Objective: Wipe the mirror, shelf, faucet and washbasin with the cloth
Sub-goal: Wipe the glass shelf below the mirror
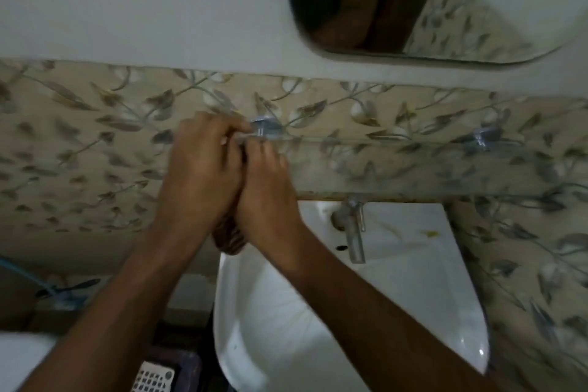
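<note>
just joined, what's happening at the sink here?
A person is cleaning a bathroom. Both hands, left hand and right hand, are together at the left end of the glass shelf, by its metal bracket. A brown cloth hangs bunched between them. The faucet and washbasin below are untouched right now.

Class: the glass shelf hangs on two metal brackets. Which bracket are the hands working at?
The left bracket, right at the fingertips of the left hand and right hand. The other bracket sits far right, untouched.
</note>
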